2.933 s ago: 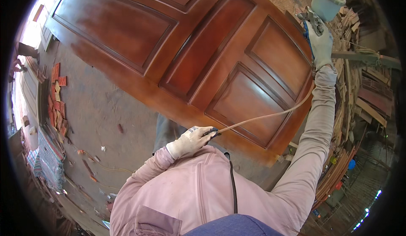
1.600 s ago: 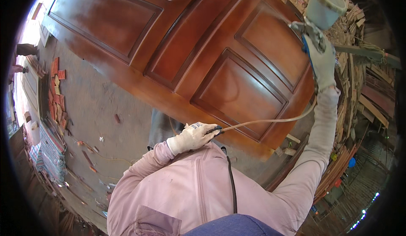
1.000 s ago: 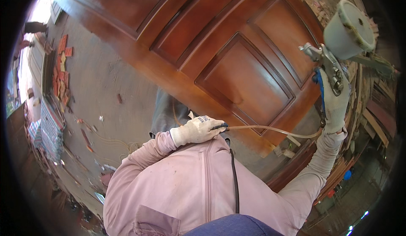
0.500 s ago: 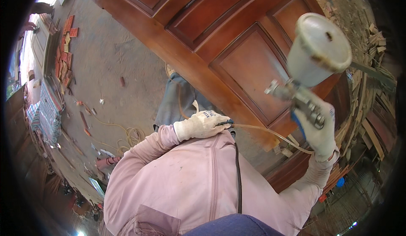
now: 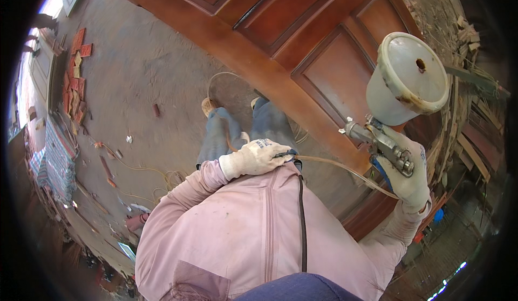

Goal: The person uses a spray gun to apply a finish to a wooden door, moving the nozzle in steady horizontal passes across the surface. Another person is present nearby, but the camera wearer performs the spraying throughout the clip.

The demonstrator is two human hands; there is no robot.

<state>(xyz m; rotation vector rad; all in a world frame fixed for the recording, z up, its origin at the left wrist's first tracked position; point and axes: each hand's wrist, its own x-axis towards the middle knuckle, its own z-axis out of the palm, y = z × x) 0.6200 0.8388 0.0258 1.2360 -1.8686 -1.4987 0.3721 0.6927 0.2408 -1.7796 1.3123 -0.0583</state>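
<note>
My right hand [image 5: 408,177], in a white work glove with blue palm, is closed around the handle of a metal spray gun [image 5: 384,145]. On top of the gun sits a whitish paint cup [image 5: 396,93], its lid stained brown around a small hole. Close to my body, my left hand [image 5: 258,157], gloved alike, is wrapped around a thin yellowish air hose [image 5: 340,166]. This hose runs across to the base of the gun. Beyond the gun, a large reddish-brown panelled wooden door [image 5: 259,50] lies raised, with its near edge slanting across the view.
Bundles of wood strips [image 5: 450,139] and scraps lie along the right. At the left are red and yellow blocks [image 5: 75,80], a striped sheet [image 5: 58,158] and pale panels [image 5: 42,66]. Loose hose [image 5: 172,178] coils on the concrete floor [image 5: 145,80] beside my feet.
The spray gun in my right hand is a little lower in view and its cup has turned slightly. The door has shifted rightward in view, and my legs and shoes show more.
</note>
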